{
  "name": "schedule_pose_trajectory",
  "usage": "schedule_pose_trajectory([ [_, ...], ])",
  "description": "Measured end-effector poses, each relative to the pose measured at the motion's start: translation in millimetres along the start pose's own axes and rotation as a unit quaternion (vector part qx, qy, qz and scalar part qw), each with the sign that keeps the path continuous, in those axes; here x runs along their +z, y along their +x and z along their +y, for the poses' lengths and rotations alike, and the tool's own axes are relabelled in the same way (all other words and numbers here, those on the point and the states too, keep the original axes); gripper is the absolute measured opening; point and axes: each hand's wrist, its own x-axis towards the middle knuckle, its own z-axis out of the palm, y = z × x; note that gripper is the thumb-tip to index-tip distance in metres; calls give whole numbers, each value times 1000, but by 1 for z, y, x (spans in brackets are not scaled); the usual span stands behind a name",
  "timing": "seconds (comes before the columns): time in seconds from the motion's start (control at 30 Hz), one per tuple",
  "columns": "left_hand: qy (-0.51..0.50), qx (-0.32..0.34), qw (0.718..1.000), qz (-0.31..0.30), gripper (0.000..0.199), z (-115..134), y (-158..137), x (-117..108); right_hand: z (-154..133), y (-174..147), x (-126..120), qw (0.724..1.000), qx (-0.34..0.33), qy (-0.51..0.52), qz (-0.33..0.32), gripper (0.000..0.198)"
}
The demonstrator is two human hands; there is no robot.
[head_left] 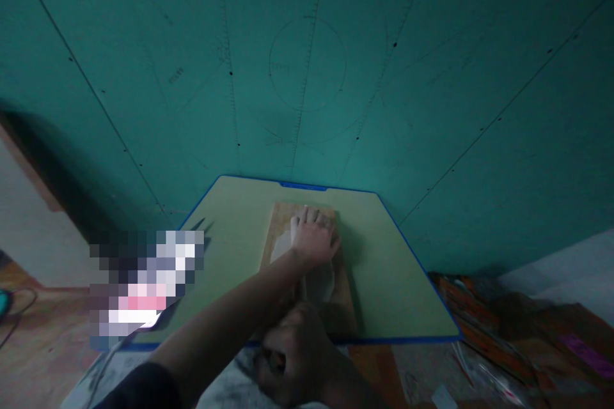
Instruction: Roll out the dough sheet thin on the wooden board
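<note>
My left hand [314, 238] reaches across to the far part of a wooden board [345, 307]. Its fingers point forward, spread over a thin whitish sheet [320, 282] lying on the board; the sheet's material is unclear. Close to the board's near edge, my right hand [295, 354] is closed in a fist below the left forearm. What the fist holds, if anything, is hidden. The left forearm covers part of the sheet and board.
The board rests on a pale small table [393, 268] with a blue rim, against a green wall [307, 64]. At the table's left lies a pixelated object [148, 287] with a cable beside it. Orange and brown packaging [484, 326] is on the floor at right.
</note>
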Motion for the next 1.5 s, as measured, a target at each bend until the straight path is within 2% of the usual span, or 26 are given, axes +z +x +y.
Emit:
schedule_pose_trajectory([
  [0.07, -12, -38, 999, 13, 45, -5, -4, -4, -4, 3, 2, 1000, 13, -15, -6, 23],
  [0.17, -48, -82, 995, -3, 42, -15, -8, 0, -9, 9, 4, 999, 28, -23, -8, 23],
  [0.3, -48, -51, 998, -9, 46, -27, -9, 15, -12, 15, 6, 1000, 24, 6, -4, 24],
  [0.43, -26, -23, 999, -3, 45, -36, -10, 21, -14, 21, 8, 998, 5, 32, -47, 27],
  [0.57, -39, -51, 998, -18, 43, -48, -15, 17, -16, 31, 8, 994, 2, 63, -87, 31],
  [0.73, -51, -115, 991, -47, 43, -72, -30, 7, -20, 43, 5, 992, 26, 95, -75, 31],
  [0.83, -55, -127, 989, -53, 43, -80, -35, 3, -22, 48, 4, 994, 43, 76, -70, 30],
  [1.0, -28, -103, 994, -32, 40, -74, -30, 5, -13, 38, 17, 998, 24, -43, -33, 22],
  [1.13, -43, -116, 992, -15, 42, -64, -23, 7, 2, 17, 35, 990, -26, -138, 3, 17],
  [1.2, -64, -120, 991, -10, 40, -61, -20, 9, 7, 10, 40, 989, -36, -142, 14, 15],
  [1.3, -86, -107, 991, -5, 39, -58, -17, 11, 8, 7, 41, 992, -11, -127, 24, 13],
  [1.37, -94, -90, 991, -7, 47, -55, -14, 12, 6, 8, 38, 993, -6, -121, 15, 12],
  [1.5, -109, -39, 993, -12, 55, -43, -7, 11, 7, 6, 34, 989, -42, -137, -20, 12],
])
